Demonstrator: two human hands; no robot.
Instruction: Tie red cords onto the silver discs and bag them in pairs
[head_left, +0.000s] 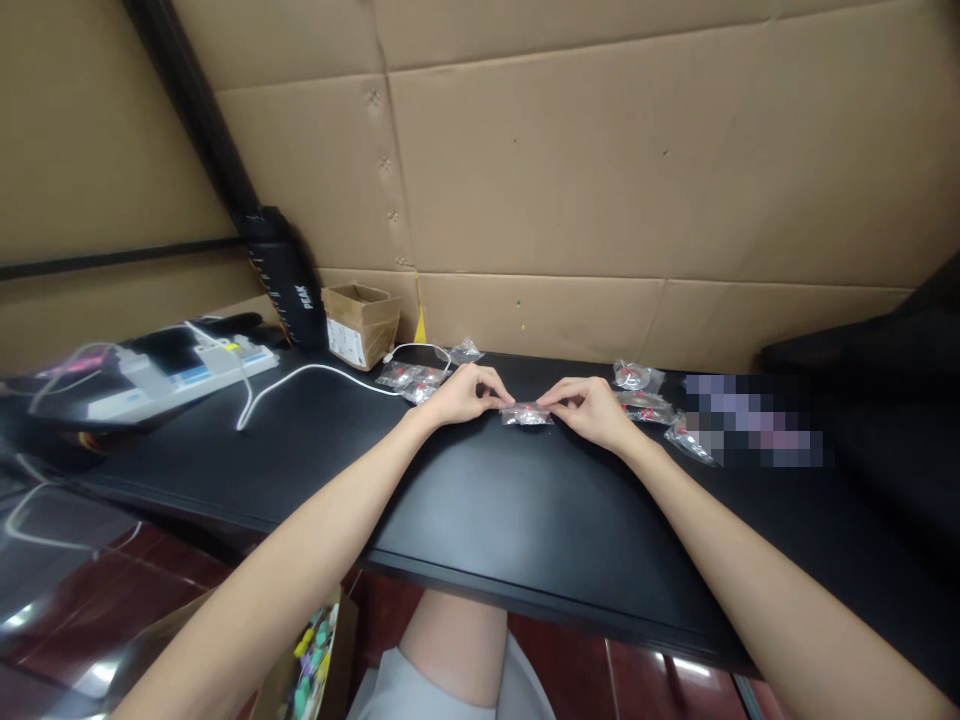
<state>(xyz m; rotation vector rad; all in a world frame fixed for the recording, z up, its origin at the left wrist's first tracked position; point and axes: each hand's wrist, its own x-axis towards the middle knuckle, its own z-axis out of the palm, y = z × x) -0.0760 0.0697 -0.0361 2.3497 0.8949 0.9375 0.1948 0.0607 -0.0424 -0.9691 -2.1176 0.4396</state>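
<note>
Between my two hands, a small clear plastic packet (526, 414) with something red and shiny inside lies at the middle of the black table. My left hand (474, 393) pinches its left upper corner between thumb and fingertips. On the opposite corner, my right hand (586, 408) does the same. What exactly is inside the packet is too small to make out. Similar packets (411, 378) lie beyond my left wrist, and another group of packets (643, 406) lies to the right of my right hand.
A small open cardboard box (361, 325) and a black bottle (289, 280) stand at the back left. White cables run from a power strip (187, 380) across the black table (517, 520). Cardboard (600, 180) walls the back. An open box of colourful pieces (315, 650) sits below.
</note>
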